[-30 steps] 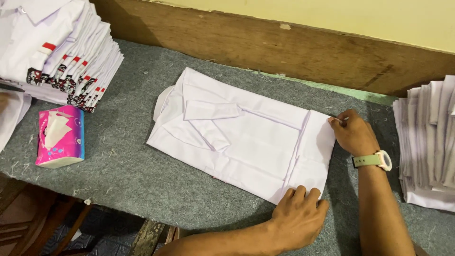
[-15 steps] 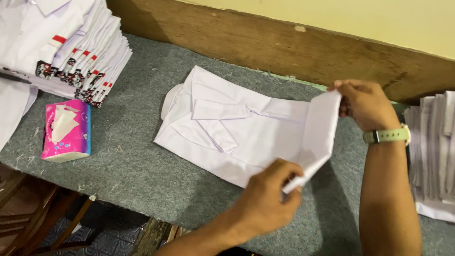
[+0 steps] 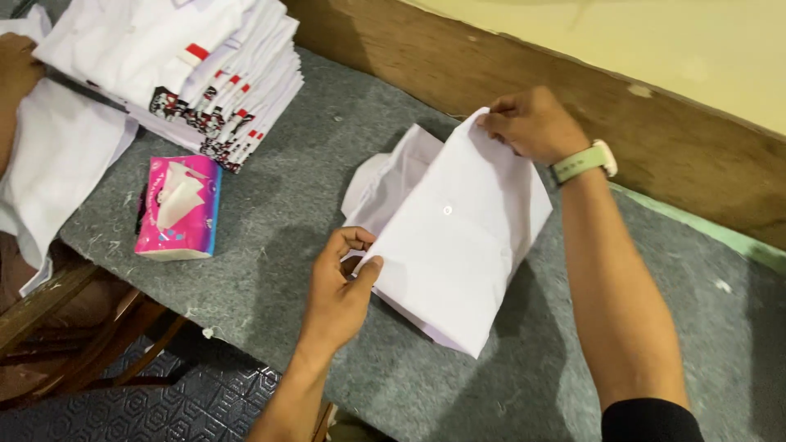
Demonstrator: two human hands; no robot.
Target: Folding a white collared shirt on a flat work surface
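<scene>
My left hand (image 3: 340, 286) pinches the near edge of the white shirt (image 3: 454, 237), thumb on top of the cloth and fingers curled beneath it. My right hand (image 3: 532, 123) grips the far corner of the same fold between thumb and fingertips, up near the wooden board (image 3: 524, 74) along the wall. A pale green watch (image 3: 583, 161) sits on that wrist. Between the two grips the folded half of the shirt is lifted off the table and hangs tilted, its lower corner pointing down toward me; a small button shows on its face. The rest of the shirt lies flat beneath and to the left, on the grey felt mat (image 3: 270, 237).

To the left of my left hand there is bare mat, then a pink tissue pack (image 3: 178, 207) lying flat near the mat's front edge, well apart from the shirt. Beyond it, at the far left, a tall stack of folded shirts (image 3: 205, 74) with red and black labels leans toward the pack. More white cloth hangs over the left edge, and another person's hand (image 3: 18, 69) rests on it at the corner. To the right of my right arm the mat runs on open to the frame edge. In front of the mat, wooden chair parts and dark patterned floor show below.
</scene>
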